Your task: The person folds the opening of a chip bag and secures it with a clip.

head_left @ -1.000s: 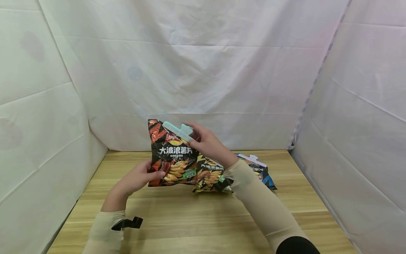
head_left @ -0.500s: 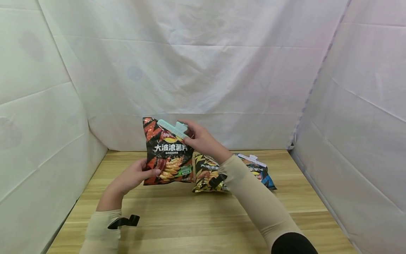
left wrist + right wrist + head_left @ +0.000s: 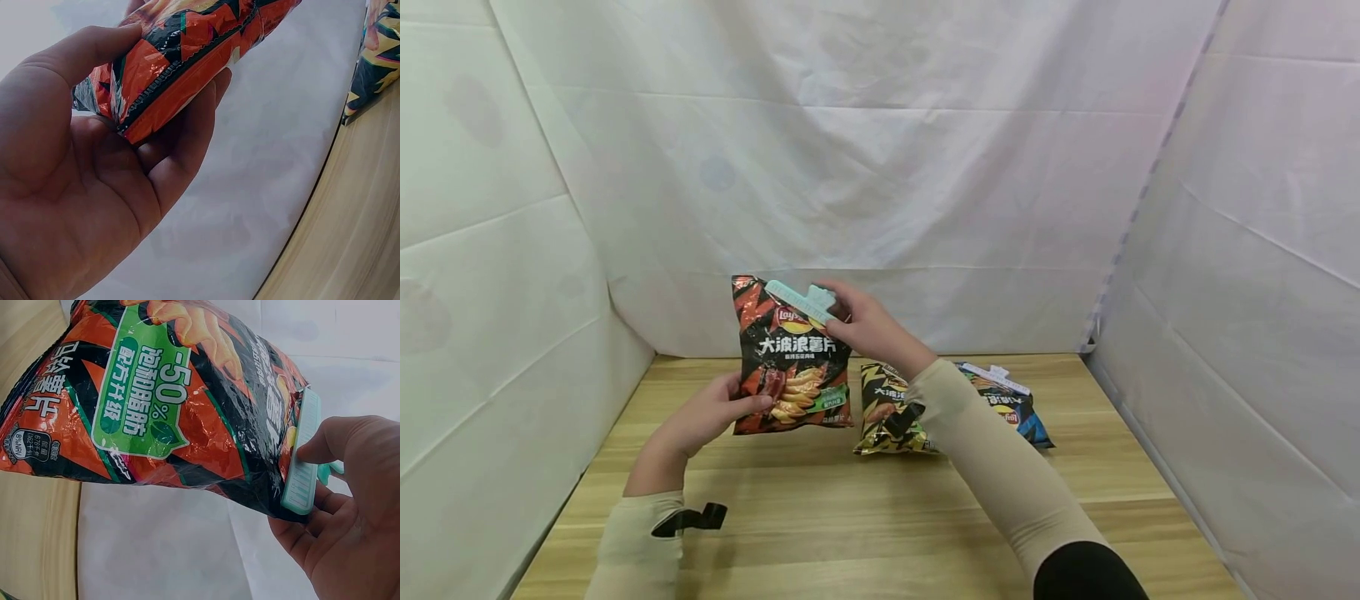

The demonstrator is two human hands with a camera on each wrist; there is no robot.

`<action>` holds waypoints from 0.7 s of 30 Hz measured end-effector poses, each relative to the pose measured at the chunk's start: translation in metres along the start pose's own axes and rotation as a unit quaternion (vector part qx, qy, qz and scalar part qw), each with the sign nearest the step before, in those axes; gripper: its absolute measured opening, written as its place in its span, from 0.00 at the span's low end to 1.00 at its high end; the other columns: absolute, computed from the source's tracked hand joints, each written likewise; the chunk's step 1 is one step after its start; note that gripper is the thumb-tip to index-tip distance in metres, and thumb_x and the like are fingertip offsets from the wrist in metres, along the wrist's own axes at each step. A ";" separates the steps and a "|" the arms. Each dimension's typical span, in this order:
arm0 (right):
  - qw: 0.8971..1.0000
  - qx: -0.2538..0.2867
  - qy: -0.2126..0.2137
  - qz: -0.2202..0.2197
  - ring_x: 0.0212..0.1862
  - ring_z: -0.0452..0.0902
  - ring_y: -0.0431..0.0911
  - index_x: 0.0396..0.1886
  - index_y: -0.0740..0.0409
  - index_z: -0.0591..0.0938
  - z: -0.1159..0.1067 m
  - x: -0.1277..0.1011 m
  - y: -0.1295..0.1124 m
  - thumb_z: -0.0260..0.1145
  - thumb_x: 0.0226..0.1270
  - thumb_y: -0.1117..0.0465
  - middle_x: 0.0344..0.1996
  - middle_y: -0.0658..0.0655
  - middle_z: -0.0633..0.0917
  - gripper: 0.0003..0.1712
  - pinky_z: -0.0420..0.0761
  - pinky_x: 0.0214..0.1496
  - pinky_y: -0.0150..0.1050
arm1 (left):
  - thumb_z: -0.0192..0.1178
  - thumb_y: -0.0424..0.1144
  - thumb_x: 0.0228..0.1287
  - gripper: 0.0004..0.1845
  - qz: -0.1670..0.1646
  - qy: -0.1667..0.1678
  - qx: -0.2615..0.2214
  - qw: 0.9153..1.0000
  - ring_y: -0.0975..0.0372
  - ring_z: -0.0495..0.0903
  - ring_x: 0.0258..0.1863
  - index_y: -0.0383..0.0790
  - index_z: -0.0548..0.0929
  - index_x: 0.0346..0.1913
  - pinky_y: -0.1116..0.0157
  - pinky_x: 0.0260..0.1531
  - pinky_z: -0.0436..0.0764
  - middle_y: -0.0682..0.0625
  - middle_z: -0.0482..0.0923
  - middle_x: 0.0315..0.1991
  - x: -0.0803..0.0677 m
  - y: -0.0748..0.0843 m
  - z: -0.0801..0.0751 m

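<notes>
A red and black bag of potato chips (image 3: 793,358) is held up above the table, front toward the head camera. My left hand (image 3: 707,414) grips its lower left side, thumb on the front and fingers behind, as the left wrist view shows. Across the bag's top right corner sits a mint-green bag clip (image 3: 797,302) at a slant. My right hand (image 3: 872,325) holds that corner at the clip; in the right wrist view the thumb (image 3: 319,442) presses on the clip (image 3: 302,453) while the other fingers are behind the bag.
On the wooden table (image 3: 820,533), a yellow and black chip bag (image 3: 880,408) lies partly hidden by my right forearm. To its right is a blue chip bag (image 3: 1033,421) with a pale clip (image 3: 996,377). White cloth (image 3: 880,183) encloses the back and sides.
Both hands have shifted left and slightly up together with the red chip bag and its clip. More space shows between it and the yellow bag. The other bags have stayed put.
</notes>
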State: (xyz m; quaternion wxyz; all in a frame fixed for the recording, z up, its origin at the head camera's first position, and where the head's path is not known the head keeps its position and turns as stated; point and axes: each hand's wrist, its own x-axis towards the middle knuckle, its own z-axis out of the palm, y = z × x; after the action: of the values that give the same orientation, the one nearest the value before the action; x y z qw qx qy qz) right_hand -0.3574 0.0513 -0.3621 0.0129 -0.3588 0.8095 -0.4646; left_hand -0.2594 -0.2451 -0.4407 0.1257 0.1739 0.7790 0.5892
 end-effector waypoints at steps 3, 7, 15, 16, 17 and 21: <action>1.000 -0.003 -0.002 0.000 0.46 0.84 0.49 0.88 0.44 0.67 0.002 0.001 0.000 0.63 0.83 0.68 0.50 0.57 0.87 0.39 0.81 0.36 0.41 | 0.64 0.43 0.84 0.38 -0.008 0.003 0.004 1.000 0.54 0.85 0.61 0.24 0.62 0.82 0.65 0.57 0.84 0.33 0.81 0.69 -0.001 0.000 -0.001; 1.000 -0.010 0.000 0.008 0.45 0.83 0.49 0.88 0.44 0.67 0.005 0.004 0.003 0.62 0.82 0.68 0.49 0.57 0.86 0.39 0.81 0.35 0.40 | 0.65 0.44 0.84 0.37 -0.019 0.012 0.015 1.000 0.55 0.85 0.58 0.24 0.65 0.80 0.64 0.55 0.85 0.35 0.83 0.65 -0.002 0.000 -0.002; 0.998 -0.038 -0.021 0.035 0.49 0.84 0.47 0.89 0.46 0.65 0.017 0.012 0.023 0.62 0.87 0.64 0.51 0.56 0.86 0.37 0.84 0.43 0.43 | 0.65 0.48 0.84 0.37 -0.048 0.003 0.010 0.999 0.54 0.83 0.63 0.28 0.66 0.82 0.58 0.63 0.80 0.38 0.82 0.68 0.005 -0.018 -0.005; 0.998 -0.047 -0.028 0.043 0.52 0.84 0.46 0.89 0.46 0.65 0.019 0.013 0.028 0.63 0.87 0.63 0.53 0.56 0.86 0.37 0.84 0.47 0.44 | 0.64 0.48 0.85 0.37 -0.052 -0.002 0.001 0.999 0.54 0.83 0.64 0.29 0.66 0.82 0.58 0.64 0.80 0.39 0.82 0.68 0.007 -0.023 -0.006; 0.997 -0.056 -0.034 0.052 0.55 0.84 0.46 0.89 0.46 0.64 0.022 0.015 0.033 0.63 0.88 0.63 0.56 0.56 0.86 0.37 0.85 0.50 0.45 | 0.64 0.48 0.85 0.37 -0.059 -0.006 -0.007 0.998 0.55 0.83 0.64 0.29 0.66 0.82 0.57 0.65 0.79 0.40 0.82 0.68 0.009 -0.029 -0.006; 0.993 -0.060 -0.050 0.087 0.60 0.83 0.46 0.90 0.46 0.63 0.034 0.019 0.052 0.62 0.88 0.62 0.62 0.57 0.84 0.37 0.85 0.55 0.46 | 0.63 0.47 0.86 0.36 -0.079 -0.016 -0.027 0.996 0.55 0.83 0.64 0.27 0.66 0.81 0.54 0.67 0.78 0.41 0.83 0.67 0.015 -0.049 -0.007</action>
State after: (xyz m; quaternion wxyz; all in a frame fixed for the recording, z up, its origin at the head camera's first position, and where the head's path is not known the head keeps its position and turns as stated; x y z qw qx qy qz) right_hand -0.3894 0.0312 -0.4150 0.0717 -0.3101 0.8622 -0.3940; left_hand -0.2819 -0.2567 -0.4861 0.1884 0.1178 0.7721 0.5954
